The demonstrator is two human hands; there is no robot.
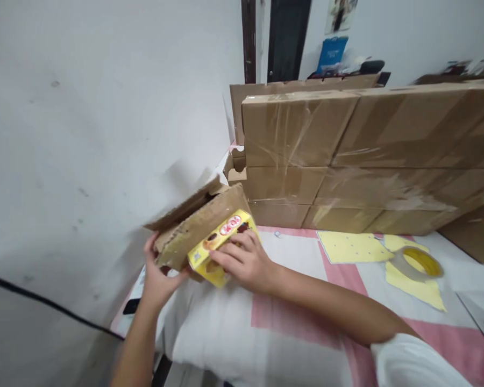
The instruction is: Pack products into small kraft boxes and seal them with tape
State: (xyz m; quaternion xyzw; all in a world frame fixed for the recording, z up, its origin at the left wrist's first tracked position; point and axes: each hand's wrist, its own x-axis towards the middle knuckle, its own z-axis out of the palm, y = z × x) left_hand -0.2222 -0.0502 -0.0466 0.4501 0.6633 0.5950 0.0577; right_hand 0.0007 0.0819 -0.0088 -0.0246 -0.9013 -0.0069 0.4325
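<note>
My left hand [161, 274] grips the lower left end of a brown cardboard box [201, 220], which is tilted and has its flaps apart along one side. Against the near face of that box lies a small yellow printed box [221, 242] with a red and white logo. My right hand [242, 258] is closed over the yellow box, fingers across its front and the thumb side hidden. Both boxes are above the striped bedding beside the wall. What is inside the cardboard box cannot be made out.
Stacked, taped cardboard cartons [331, 156] form a wall at the back. A roll of clear tape [417, 264] rests on yellow sheets [355, 247] on the pink and white bedding [302, 328]. A black phone-like object [131, 306] lies at the left edge, and a dark cable [52, 303] hangs along the wall.
</note>
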